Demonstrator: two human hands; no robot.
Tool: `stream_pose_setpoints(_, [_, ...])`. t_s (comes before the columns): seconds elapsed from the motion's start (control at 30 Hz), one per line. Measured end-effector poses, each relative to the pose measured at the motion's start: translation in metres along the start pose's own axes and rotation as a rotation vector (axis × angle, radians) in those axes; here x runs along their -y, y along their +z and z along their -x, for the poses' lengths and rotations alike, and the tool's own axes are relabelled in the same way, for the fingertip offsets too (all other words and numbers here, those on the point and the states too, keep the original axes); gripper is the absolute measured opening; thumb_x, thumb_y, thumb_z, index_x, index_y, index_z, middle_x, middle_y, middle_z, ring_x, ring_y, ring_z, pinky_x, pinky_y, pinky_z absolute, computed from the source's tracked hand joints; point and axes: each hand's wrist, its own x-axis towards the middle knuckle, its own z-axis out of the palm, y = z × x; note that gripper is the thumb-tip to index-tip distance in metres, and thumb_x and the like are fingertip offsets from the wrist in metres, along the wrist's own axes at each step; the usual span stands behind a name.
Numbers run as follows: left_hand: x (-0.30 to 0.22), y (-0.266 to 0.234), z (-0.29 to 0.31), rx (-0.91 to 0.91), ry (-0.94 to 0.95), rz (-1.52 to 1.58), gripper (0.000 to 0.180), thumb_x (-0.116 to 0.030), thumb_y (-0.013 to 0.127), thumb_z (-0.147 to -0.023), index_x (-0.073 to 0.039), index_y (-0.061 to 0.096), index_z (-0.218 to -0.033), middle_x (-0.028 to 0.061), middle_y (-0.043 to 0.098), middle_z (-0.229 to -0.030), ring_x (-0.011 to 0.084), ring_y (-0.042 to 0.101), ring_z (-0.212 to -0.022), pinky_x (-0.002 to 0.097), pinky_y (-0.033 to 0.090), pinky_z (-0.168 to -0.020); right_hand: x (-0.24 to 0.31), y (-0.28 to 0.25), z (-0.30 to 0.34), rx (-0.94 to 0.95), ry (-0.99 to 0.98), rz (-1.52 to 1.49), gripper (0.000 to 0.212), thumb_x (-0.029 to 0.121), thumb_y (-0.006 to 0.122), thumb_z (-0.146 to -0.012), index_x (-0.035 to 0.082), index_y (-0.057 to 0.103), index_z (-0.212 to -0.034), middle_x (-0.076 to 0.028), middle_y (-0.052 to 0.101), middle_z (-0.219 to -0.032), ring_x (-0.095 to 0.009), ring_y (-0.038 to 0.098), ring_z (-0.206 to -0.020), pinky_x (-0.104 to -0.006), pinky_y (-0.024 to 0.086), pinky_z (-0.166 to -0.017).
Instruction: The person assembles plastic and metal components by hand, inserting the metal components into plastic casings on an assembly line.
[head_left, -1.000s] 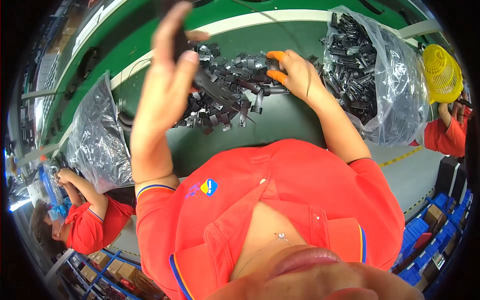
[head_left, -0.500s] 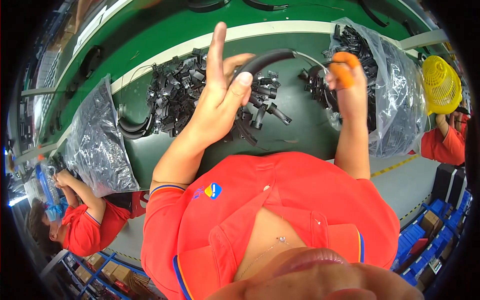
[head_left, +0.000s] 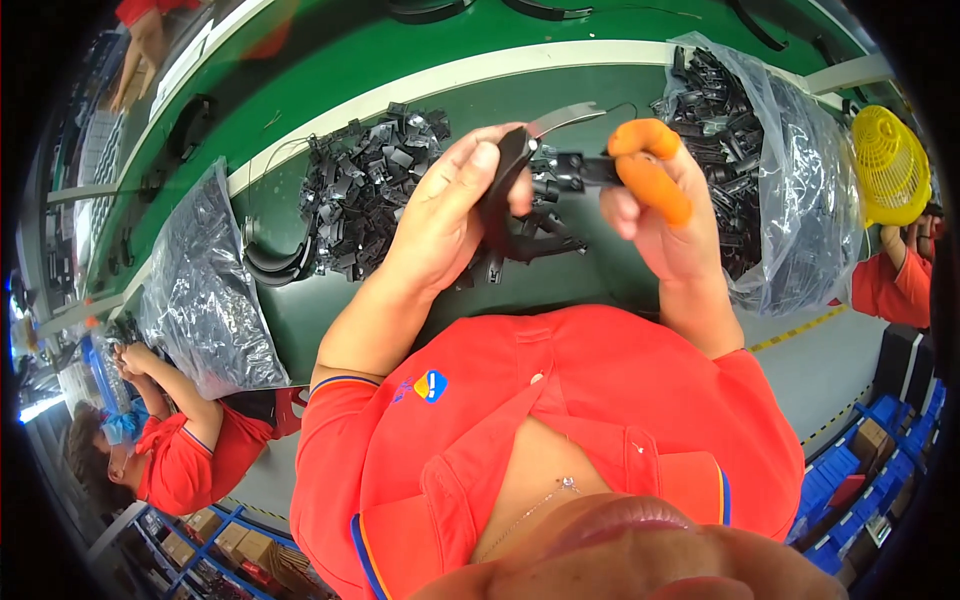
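My left hand (head_left: 436, 215) is closed around a black curved headband (head_left: 508, 185), which hangs down toward me. From its upper end a bare metal strip (head_left: 566, 118) sticks out to the right, and a thin dark wire loops beyond it. My right hand (head_left: 672, 215), with orange finger cots (head_left: 652, 175) on it, pinches a small black plastic piece (head_left: 596, 171) just right of the headband. Whether the piece touches the headband cannot be made out. Below and behind them lie several loose black plastic parts (head_left: 550, 225) on the green table (head_left: 400, 305).
Small black clips (head_left: 365, 190) lie heaped left of my hands, beside curved bands (head_left: 280, 265). Clear plastic bags flank me, the right one (head_left: 800, 190) full of black parts, the left one (head_left: 210, 290) crumpled. A yellow basket (head_left: 888, 165) and co-workers (head_left: 190, 450) are at the sides.
The headband has swung from arching rightward to hanging down in my left hand, and its metal strip now points up right. My right hand has come leftward and now grips the small black piece.
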Motion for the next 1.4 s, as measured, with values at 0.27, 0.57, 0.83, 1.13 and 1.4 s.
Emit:
stream_pose_setpoints(0.27, [0.012,0.005,0.001,-0.029,-0.078,0.185,0.032,-0.023,0.047,-0.092,-0.002,0.042,-0.116,0.0057,0.053,-0.090,0.0129,0.048,-0.080,0.0268,0.040,-0.078,-0.009,-0.015,-0.006,0.053,0.034,-0.026,0.022,0.015,0.058,-0.085,0.001,0.055,-0.103,-0.004,0.055,-0.065,-0.012,0.052,-0.051,-0.0230,0.042,-0.048])
stream_pose_setpoints(0.57, [0.015,0.010,-0.001,-0.013,-0.139,0.097,0.038,-0.031,0.051,-0.091,-0.002,0.048,-0.115,0.0020,0.051,-0.081,0.0092,0.046,-0.076,0.0228,0.040,-0.072,-0.020,-0.010,-0.009,0.031,-0.052,0.103,0.027,0.018,0.060,-0.085,0.001,0.054,-0.104,-0.006,0.060,-0.073,-0.013,0.055,-0.057,-0.0230,0.046,-0.052])
stream_pose_setpoints(0.83, [0.017,0.010,0.000,-0.053,-0.164,0.130,0.025,-0.027,0.053,-0.090,-0.007,0.053,-0.104,0.0053,0.055,-0.078,0.0118,0.048,-0.069,0.0218,0.040,-0.066,-0.025,-0.014,-0.011,0.111,0.169,-0.234,0.050,0.041,0.045,-0.091,-0.001,0.049,-0.118,-0.006,0.060,-0.082,-0.012,0.054,-0.063,-0.0232,0.046,-0.062])
stream_pose_setpoints(1.13, [0.014,0.007,0.003,-0.031,-0.169,0.165,0.027,-0.029,0.056,-0.088,-0.005,0.053,-0.101,0.0043,0.056,-0.078,0.0111,0.049,-0.071,0.0237,0.041,-0.070,-0.024,-0.018,-0.003,-0.121,-0.335,0.306,0.022,0.015,0.054,-0.089,-0.004,0.062,-0.095,-0.012,0.063,-0.098,-0.014,0.059,-0.082,-0.0249,0.045,-0.074])
stream_pose_setpoints(1.4, [0.016,0.006,0.001,0.017,-0.153,0.115,0.024,-0.024,0.056,-0.088,-0.004,0.051,-0.101,0.0053,0.056,-0.080,0.0125,0.051,-0.073,0.0258,0.041,-0.071,-0.018,-0.022,-0.006,-0.122,-0.288,0.462,0.018,0.012,0.054,-0.089,-0.003,0.062,-0.092,-0.008,0.063,-0.084,-0.010,0.055,-0.065,-0.0203,0.043,-0.058])
